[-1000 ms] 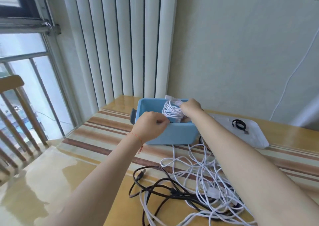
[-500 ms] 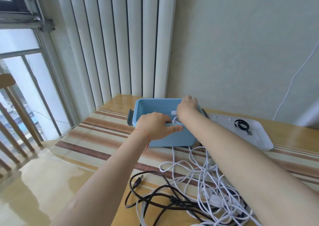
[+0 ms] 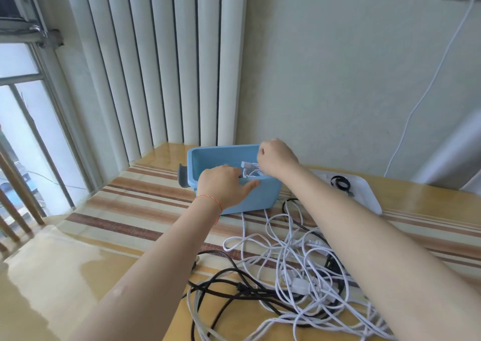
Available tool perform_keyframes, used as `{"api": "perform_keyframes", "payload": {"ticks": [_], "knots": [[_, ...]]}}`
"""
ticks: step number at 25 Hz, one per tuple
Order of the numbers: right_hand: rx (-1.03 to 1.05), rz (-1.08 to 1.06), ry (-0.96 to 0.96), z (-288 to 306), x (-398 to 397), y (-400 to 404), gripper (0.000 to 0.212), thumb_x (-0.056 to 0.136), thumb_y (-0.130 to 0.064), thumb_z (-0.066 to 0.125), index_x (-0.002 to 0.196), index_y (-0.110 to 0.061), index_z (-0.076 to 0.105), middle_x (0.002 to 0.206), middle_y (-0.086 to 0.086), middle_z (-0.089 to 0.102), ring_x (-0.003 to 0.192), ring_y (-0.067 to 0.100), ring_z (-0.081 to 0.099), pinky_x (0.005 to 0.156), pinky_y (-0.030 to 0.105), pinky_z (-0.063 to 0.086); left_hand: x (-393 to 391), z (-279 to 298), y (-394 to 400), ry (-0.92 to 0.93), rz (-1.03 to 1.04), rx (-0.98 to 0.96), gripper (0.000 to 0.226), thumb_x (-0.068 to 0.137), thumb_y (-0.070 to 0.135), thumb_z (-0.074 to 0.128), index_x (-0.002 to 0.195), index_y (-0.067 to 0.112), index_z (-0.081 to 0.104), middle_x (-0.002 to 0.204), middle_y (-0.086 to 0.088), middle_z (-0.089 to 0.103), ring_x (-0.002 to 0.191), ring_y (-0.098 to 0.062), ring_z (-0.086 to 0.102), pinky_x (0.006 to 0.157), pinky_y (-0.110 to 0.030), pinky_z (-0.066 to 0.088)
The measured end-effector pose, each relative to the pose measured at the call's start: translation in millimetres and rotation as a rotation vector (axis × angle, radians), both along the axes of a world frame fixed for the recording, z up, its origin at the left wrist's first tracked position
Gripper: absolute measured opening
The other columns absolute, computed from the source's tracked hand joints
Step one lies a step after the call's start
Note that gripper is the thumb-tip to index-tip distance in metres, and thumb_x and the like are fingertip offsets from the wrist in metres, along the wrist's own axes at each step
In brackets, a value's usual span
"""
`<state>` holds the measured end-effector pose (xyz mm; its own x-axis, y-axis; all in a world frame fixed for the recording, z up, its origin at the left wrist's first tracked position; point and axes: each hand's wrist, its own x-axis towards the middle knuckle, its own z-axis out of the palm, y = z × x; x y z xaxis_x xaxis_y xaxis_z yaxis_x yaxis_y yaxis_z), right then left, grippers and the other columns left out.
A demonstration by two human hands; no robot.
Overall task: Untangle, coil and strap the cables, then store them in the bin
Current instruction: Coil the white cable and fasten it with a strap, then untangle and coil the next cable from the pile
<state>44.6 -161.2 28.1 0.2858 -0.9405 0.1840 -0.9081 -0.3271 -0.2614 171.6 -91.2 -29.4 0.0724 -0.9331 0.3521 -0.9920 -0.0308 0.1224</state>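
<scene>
A light blue bin [image 3: 263,195] stands on the striped table near the wall. A coiled white cable [image 3: 249,169] lies inside it. My left hand [image 3: 224,184] grips the bin's front rim, fingers inside and thumb along the outside. Just above the bin's right end hovers my right hand [image 3: 276,155], its fingers loosely curled with nothing visible in them. In front of the bin, a tangle of white cables [image 3: 294,260] and black cables [image 3: 234,288] sprawls over the table, partly hidden under my right forearm.
A white lid [image 3: 364,197] lies right of the bin with a black strap [image 3: 340,182] on it. A radiator [image 3: 161,62] runs along the wall behind. A white cord [image 3: 426,90] hangs down the wall. A wooden chair back shows at far left.
My right hand lowered the white coil into the bin, let go of it and rose above the bin's right end. My left hand shifted onto the front rim.
</scene>
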Motion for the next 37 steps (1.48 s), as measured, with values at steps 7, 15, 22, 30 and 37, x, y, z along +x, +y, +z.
{"api": "perform_keyframes", "payload": {"ticks": [7, 15, 22, 30, 37], "knots": [[0.200, -0.074, 0.051, -13.8, -95.8, 65.3, 0.018, 0.090, -0.011, 0.044, 0.092, -0.009, 0.062, 0.083, 0.005, 0.062, 0.076, 0.028, 0.059, 0.059, 0.028, 0.041, -79.3, -4.2, 37.5, 0.281, -0.148, -0.164, 0.016, 0.088, 0.021, 0.054, 0.084, 0.014, 0.068, 0.089, -0.008, 0.069, 0.084, -0.033, 0.061, 0.072, -0.036, 0.047], [0.544, 0.188, -0.044, -39.8, -181.6, 138.1, 0.030, 0.097, -0.038, 0.056, 0.079, -0.016, 0.066, 0.073, 0.004, 0.069, 0.057, 0.015, 0.057, 0.053, 0.026, 0.045, -134.0, -28.0, 97.4, 0.442, -0.359, 0.415, 0.028, 0.088, 0.022, 0.060, 0.114, 0.023, 0.069, 0.115, 0.000, 0.065, 0.109, -0.020, 0.060, 0.091, -0.028, 0.048], [0.208, 0.037, -0.873, -16.8, -194.8, 164.8, 0.028, 0.101, -0.029, 0.050, 0.085, -0.012, 0.065, 0.036, -0.011, 0.043, 0.035, 0.014, 0.042, 0.048, 0.024, 0.041, -131.8, -23.6, 117.6, 0.374, -0.227, 0.327, 0.033, 0.089, 0.063, 0.053, 0.111, 0.039, 0.049, 0.094, 0.002, 0.062, 0.088, -0.020, 0.061, 0.081, -0.035, 0.052], [0.054, -0.100, -0.752, 23.3, -197.1, 153.0, 0.027, 0.095, -0.018, 0.051, 0.075, -0.012, 0.067, 0.043, -0.014, 0.050, 0.054, 0.013, 0.046, 0.051, 0.025, 0.031, -98.6, 24.7, 111.7, 1.278, 0.167, -0.076, 0.031, 0.093, 0.017, 0.046, 0.066, 0.009, 0.061, 0.069, -0.008, 0.064, 0.064, -0.023, 0.056, 0.059, -0.028, 0.044], [0.214, -0.168, -0.793, 6.9, -203.9, 163.3, 0.020, 0.086, -0.015, 0.056, 0.080, -0.010, 0.074, 0.052, -0.009, 0.051, 0.056, 0.015, 0.045, 0.052, 0.026, 0.032, -89.8, 34.3, 128.0, 0.662, -0.221, 0.486, 0.052, 0.085, 0.008, 0.067, 0.132, 0.025, 0.054, 0.118, 0.000, 0.058, 0.110, -0.019, 0.056, 0.092, -0.026, 0.044]]}}
